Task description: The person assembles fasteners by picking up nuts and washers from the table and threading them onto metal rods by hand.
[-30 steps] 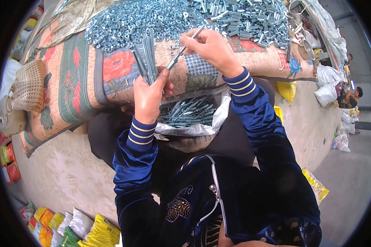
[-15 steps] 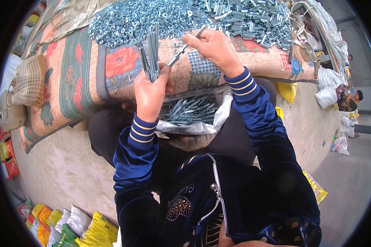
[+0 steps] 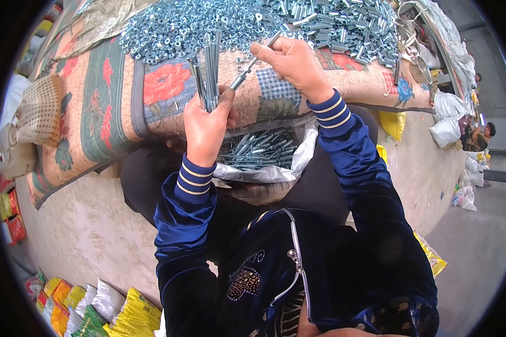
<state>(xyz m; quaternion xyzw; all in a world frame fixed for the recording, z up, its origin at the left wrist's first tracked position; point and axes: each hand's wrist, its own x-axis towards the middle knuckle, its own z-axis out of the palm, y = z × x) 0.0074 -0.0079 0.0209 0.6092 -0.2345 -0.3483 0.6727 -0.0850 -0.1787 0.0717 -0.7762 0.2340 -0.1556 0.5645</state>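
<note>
My left hand is closed around a bundle of long, thin metal rods that point upward. Between its thumb and fingers it also grips the lower, sleeved end of an anchor bolt. That bolt slants up to the right, a small nut or washer showing partway along its shaft. Near the bolt's upper end, my right hand pinches with thumb and forefinger. Below both hands, between my legs, a whitish plastic-lined container holds many similar anchor bolts.
Beyond my hands, a heap of small nuts and washers lies beside a pile of metal sleeves on a patterned quilted cover. A woven basket stands at the left. Filled bags sit lower left; people are at the far right.
My right hand has shifted very slightly at the bolt's upper end. The left hand and its rod bundle stay nearly in place.
</note>
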